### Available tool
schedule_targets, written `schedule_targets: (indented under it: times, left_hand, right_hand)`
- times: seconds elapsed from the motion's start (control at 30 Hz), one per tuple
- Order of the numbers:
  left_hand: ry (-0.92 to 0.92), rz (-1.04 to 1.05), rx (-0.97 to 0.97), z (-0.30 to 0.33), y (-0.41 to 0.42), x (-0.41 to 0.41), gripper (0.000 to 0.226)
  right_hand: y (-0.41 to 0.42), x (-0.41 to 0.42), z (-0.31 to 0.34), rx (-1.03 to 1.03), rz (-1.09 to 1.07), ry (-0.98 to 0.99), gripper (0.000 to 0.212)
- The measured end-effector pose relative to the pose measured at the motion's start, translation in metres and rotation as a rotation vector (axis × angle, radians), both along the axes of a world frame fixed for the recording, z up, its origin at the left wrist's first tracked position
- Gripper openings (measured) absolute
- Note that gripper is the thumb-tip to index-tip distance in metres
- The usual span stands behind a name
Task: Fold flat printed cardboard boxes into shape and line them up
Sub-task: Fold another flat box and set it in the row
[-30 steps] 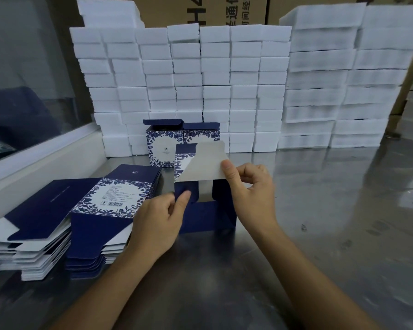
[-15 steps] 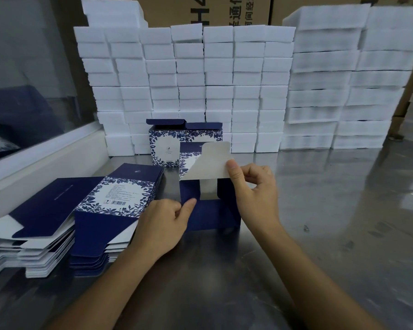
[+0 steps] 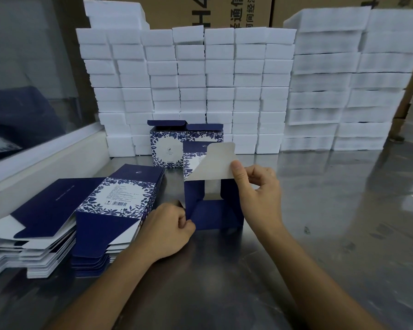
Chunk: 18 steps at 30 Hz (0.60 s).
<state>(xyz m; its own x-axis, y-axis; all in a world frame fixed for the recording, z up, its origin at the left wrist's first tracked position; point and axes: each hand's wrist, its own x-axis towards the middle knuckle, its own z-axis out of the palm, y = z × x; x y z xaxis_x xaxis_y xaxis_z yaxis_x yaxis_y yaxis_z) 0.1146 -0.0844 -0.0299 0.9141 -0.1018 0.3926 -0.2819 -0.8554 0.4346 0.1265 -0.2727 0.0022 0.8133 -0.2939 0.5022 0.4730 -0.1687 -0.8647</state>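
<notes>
A dark blue printed box (image 3: 212,215) lies on its side on the steel table, its open end facing me. My right hand (image 3: 258,196) pinches the box's grey-backed top flap (image 3: 215,163), which stands up. My left hand (image 3: 169,229) pinches the small left side flap (image 3: 188,201) at the box's lower left corner. Two folded boxes (image 3: 167,148) with a blue flower print stand side by side behind it. Flat boxes lie in two stacks (image 3: 115,206) to my left.
Walls of white foam blocks (image 3: 200,91) rise along the back of the steel table (image 3: 320,234). Brown cartons (image 3: 224,13) stand behind them. A white ledge and a glass pane (image 3: 34,91) run along the left side.
My left hand has slid down to the box's lower left corner and curled round the side flap. The right hand keeps its pinch on the top flap.
</notes>
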Motion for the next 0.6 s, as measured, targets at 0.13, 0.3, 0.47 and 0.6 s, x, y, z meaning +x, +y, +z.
schedule_targets:
  times: [0.13,0.3,0.47,0.6]
  left_hand:
    - [0.026,0.038,-0.054,-0.0013,-0.0035,-0.0010,0.041]
    - [-0.001,0.025,-0.129,-0.0042,-0.0042,-0.0025,0.037]
    - [-0.087,0.025,-0.142,-0.0034,-0.0061,-0.0034,0.033]
    - [-0.251,0.010,-0.329,0.0002,-0.0106,-0.0040,0.010]
  right_hand:
    - [0.0002,0.0000,0.0002,-0.004,-0.001,0.003,0.046]
    - [0.0015,-0.0019,0.0017,-0.009,0.002,-0.001,0.046]
    - [-0.0033,-0.0003,0.0020,0.053,0.048,0.035,0.039]
    - [-0.0054,0.0004,-0.0003,0.012,0.078,0.052,0.011]
